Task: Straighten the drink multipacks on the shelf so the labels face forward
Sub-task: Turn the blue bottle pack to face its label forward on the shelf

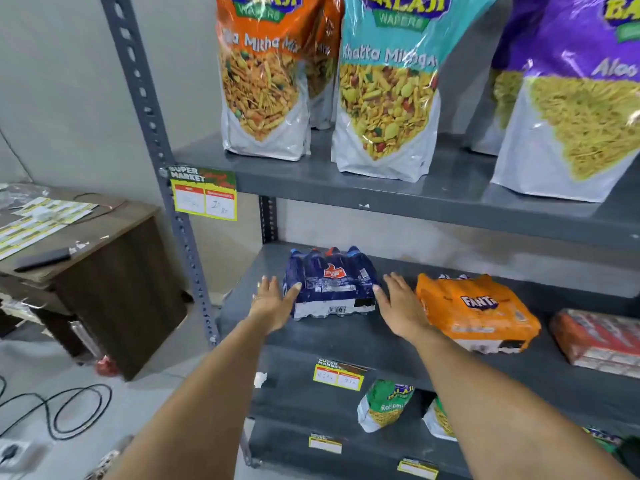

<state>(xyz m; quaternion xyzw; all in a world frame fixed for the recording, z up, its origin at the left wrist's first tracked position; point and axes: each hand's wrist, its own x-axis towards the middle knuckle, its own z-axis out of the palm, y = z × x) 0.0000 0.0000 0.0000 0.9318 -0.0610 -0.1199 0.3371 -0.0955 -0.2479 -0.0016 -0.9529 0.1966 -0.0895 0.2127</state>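
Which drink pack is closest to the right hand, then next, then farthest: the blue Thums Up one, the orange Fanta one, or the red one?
From the right hand:
1. Blue Thums Up pack, touching its thumb side, and orange Fanta pack, against its other side: too close to rank.
2. Red pack, far right on the same shelf.

A blue Thums Up pack (330, 284) sat label-forward on the grey shelf (346, 337); the orange Fanta pack (476, 311) lay angled beside it.
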